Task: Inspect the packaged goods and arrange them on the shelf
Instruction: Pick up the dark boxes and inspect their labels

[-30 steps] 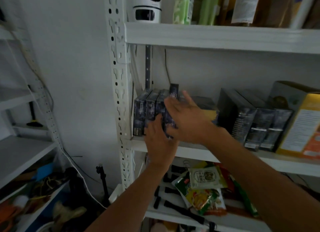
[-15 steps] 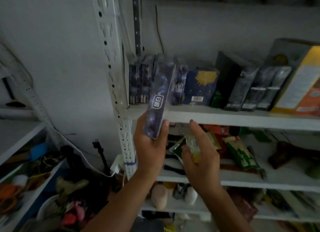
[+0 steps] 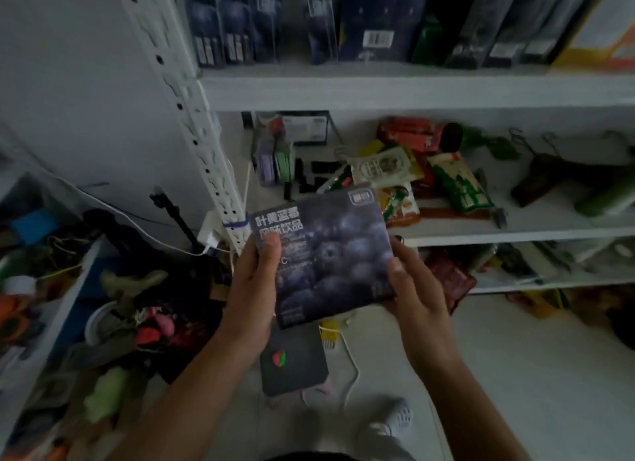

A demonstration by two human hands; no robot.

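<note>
- blueberry box (image 3: 323,258): flat dark blue carton with a berry photo and white print on the face turned to the camera, slightly tilted. It is held in mid-air on no shelf, in front of the lower shelf and below the upper shelf's front edge.
- left hand (image 3: 249,288): grasps the box's left edge, thumb across the front face; the fingers behind are hidden.
- right hand (image 3: 417,288): grasps the box's right edge near the lower right corner, thumb on the front.
- upper shelf (image 3: 412,91): white board. At its left end stands a row of narrow dark blue boxes (image 3: 233,24), upright and side by side.
- Just right of the row is a wider blue box (image 3: 374,24) with a barcode label.
- Further right are black boxes (image 3: 508,24), leaning, then a yellow-orange box (image 3: 604,31) at the right end.
- lower shelf (image 3: 515,232): loose snack packets (image 3: 388,165) piled near its middle, with a green-white packet (image 3: 460,182) beside them. The dark things at the right end are too blurred to tell.
- white perforated upright (image 3: 192,117) at the shelves' left end.
- Floor: black square pad (image 3: 292,361) with a red-green mark lies below the held box, white cable (image 3: 350,364) just beside it.
- Shoe (image 3: 395,423) near the bottom edge.
</note>
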